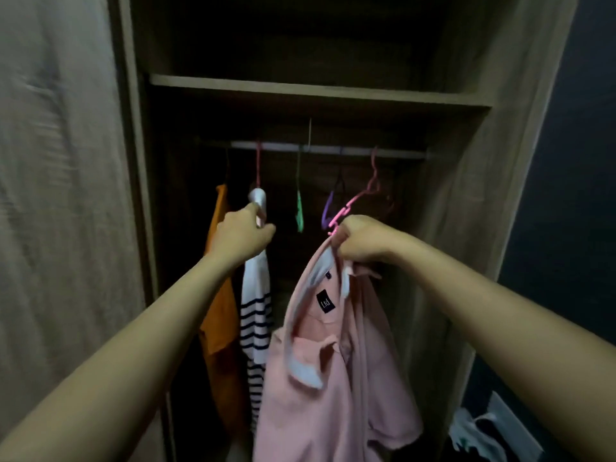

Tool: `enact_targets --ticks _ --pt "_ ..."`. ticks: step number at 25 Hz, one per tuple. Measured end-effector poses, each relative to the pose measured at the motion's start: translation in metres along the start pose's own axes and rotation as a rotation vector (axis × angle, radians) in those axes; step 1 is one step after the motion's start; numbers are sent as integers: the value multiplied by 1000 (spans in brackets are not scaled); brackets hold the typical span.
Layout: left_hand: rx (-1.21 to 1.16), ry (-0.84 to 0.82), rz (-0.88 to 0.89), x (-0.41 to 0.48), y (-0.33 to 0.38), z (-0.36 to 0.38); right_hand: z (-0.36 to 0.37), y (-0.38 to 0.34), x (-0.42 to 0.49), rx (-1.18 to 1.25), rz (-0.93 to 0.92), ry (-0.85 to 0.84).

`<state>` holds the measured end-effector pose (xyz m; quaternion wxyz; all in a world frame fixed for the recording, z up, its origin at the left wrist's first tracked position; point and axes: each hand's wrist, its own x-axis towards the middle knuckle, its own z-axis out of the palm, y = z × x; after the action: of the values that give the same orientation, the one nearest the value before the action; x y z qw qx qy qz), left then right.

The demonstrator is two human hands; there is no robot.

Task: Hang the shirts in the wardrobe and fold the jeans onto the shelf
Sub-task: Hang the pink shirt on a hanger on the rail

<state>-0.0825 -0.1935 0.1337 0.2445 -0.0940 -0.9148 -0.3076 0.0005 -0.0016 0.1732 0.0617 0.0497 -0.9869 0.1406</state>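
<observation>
**Wardrobe** [466, 195]: wood-grain, open at the front, dark inside.

**Shelf** [300, 90]: a plank across the upper part. The space above it is too dark to show any contents.

**Rail** [333, 150]: a pale bar under the shelf, running from side to side.

**On the rail, left to right:**
- Orange shirt [220, 311], hanging full length at the far left.
- Striped shirt [256, 311], white with dark bands, on a red hanger [257, 165], touching the orange shirt.
- Green hanger [299, 208], bare.
- Purple hanger [328, 208], bare, just beside the pink hanger.

**Pink hanger** [353, 203]: tilted, with its hook up at the rail. The blur may hide whether the hook is actually over the bar.

**Pink shirt** [333, 378]: white-lined collar with a black label showing. It is bunched at the neck under the pink hanger, and the body droops in front of the wardrobe's lower right.

**Left hand** [245, 233]: fingers curled round the white top of the striped shirt, just below its hanger.

**Right hand** [361, 241]: fisted, gripping the pink shirt's collar together with the lower end of the pink hanger.

**Outside the wardrobe:**
- Grey panel [60, 195] at the left, blurred.
- Heap of light and dark cloth [473, 435] low at the right, against a dark wall.
</observation>
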Motion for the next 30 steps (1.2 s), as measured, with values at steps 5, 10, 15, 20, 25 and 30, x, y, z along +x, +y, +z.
enact_targets --ticks 5,10,15,20,25,30 --pt "-426 38 -231 68 51 48 -17 17 9 -66 -47 18" --pt "-366 -94 -304 109 61 86 -25 40 25 -115 -72 65" --pt "-143 -39 -182 120 67 99 -21 54 36 -103 -80 104" --pt "-134 -43 -183 131 61 98 -14 53 31 -68 -91 125" --pt "-199 -21 -157 137 61 90 -3 58 26 -45 -124 206" --pt "-121 -59 -183 121 52 71 14 55 20 -48 -80 199"
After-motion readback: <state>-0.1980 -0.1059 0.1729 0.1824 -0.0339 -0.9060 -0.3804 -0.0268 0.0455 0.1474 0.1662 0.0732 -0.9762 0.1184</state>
